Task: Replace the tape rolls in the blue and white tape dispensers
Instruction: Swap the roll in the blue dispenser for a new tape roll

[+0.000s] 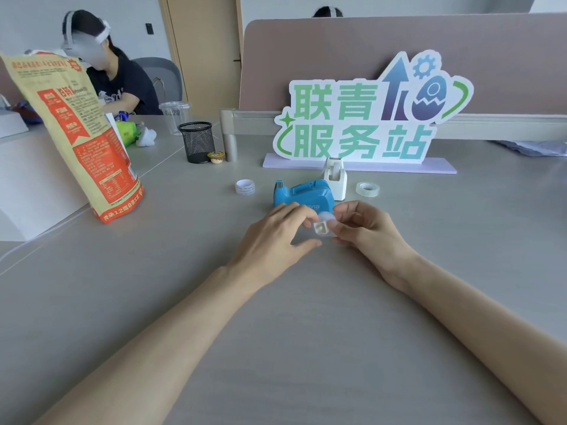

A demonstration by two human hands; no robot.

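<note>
A blue tape dispenser (302, 194) stands on the grey table just beyond my hands. Behind its right end is a white tape dispenser (335, 177). My left hand (276, 237) and my right hand (365, 228) meet in front of the blue one. Together they hold a small whitish tape core (322, 226) with a round translucent part; it is blurred. A white tape roll (245, 187) lies left of the blue dispenser. A clear tape roll (367, 189) lies right of the white dispenser.
A large orange and yellow bag (82, 139) stands at the left. A black mesh pen cup (196, 142), a small jelly cup (215, 157) and a clear plastic cup (175, 115) are behind. A standing sign (362, 118) backs the dispensers. A person sits far left.
</note>
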